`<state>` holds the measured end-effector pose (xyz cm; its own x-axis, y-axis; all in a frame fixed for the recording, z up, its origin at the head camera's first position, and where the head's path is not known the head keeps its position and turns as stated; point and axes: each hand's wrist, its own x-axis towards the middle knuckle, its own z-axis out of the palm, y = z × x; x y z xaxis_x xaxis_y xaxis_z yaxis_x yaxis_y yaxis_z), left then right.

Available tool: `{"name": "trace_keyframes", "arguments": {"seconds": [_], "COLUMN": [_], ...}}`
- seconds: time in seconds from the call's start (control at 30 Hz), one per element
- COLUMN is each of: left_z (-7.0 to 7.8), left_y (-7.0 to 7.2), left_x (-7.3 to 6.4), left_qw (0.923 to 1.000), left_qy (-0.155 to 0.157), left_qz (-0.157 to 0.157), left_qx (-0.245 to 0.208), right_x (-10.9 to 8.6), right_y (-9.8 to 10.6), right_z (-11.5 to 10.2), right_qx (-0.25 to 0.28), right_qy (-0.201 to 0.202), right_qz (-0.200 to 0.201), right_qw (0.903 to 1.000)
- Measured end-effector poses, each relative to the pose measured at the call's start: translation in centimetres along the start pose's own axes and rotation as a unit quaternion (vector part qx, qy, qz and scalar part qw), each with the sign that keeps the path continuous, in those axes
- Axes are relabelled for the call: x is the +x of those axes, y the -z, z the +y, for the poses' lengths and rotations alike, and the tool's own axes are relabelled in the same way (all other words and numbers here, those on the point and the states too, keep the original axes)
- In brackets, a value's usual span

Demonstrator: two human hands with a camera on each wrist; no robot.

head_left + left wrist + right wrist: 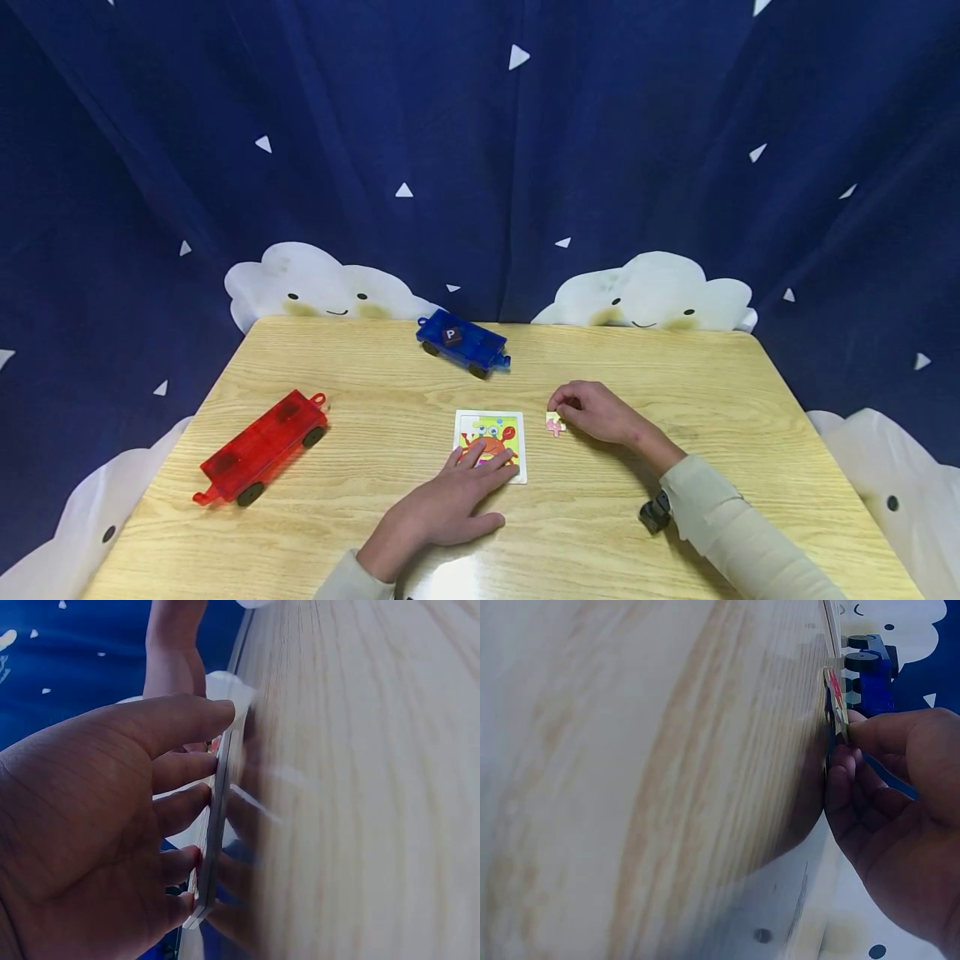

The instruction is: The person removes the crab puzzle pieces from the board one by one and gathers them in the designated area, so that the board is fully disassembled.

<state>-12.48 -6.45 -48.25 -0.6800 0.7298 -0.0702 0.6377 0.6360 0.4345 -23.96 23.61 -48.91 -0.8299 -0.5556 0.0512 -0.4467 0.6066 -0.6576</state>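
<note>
A small square jigsaw puzzle with a white frame and a red crab picture lies at the middle of the table. My left hand rests its spread, nearly straight fingertips on the puzzle's lower part, covering some of the picture. In the left wrist view those fingertips touch the top of the thin board. To the right of the puzzle my right hand pinches a jigsaw piece, yellow and pink, between thumb and fingers. The right wrist view shows this piece edge-on, close over the wood.
A blue toy wagon with a dark square marked P stands behind the puzzle. At the left is a red toy wagon. A dark blue curtain with white clouds hangs beyond the wooden table.
</note>
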Motion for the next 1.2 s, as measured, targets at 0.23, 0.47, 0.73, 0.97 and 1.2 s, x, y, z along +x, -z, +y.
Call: {"name": "trace_keyframes", "arguments": {"seconds": [0.23, 0.47, 0.73, 0.97, 1.2], "left_z": [-0.1, -0.2, -0.3, -0.3, -0.2], "left_y": [-0.1, -0.3, -0.3, -0.3, -0.4], "left_x": [0.0, -0.1, 0.0, 0.1, 0.0], "left_qw": [1.0, 1.0, 0.9999, 0.9997, 0.9998], "left_qy": [0.0, -0.004, -0.006, -0.008, -0.008], "left_qz": [0.0, 0.003, 0.004, 0.006, 0.005], "left_qx": [-0.001, 0.008, 0.012, 0.02, 0.015], "right_x": [0.0, 0.5, 2.0, 3.6, 5.0], "right_y": [0.0, -0.3, -1.4, -2.3, -3.7], "right_z": [-0.2, -1.4, -3.3, -5.0, -6.2], "right_qx": [-0.001, 0.019, 0.011, -0.018, -0.064], "right_qy": [0.0, 0.009, 0.038, 0.069, 0.071], "right_qz": [0.001, -0.005, -0.031, -0.053, -0.08], "right_qw": [1.0, 0.9998, 0.9987, 0.996, 0.9922]}}
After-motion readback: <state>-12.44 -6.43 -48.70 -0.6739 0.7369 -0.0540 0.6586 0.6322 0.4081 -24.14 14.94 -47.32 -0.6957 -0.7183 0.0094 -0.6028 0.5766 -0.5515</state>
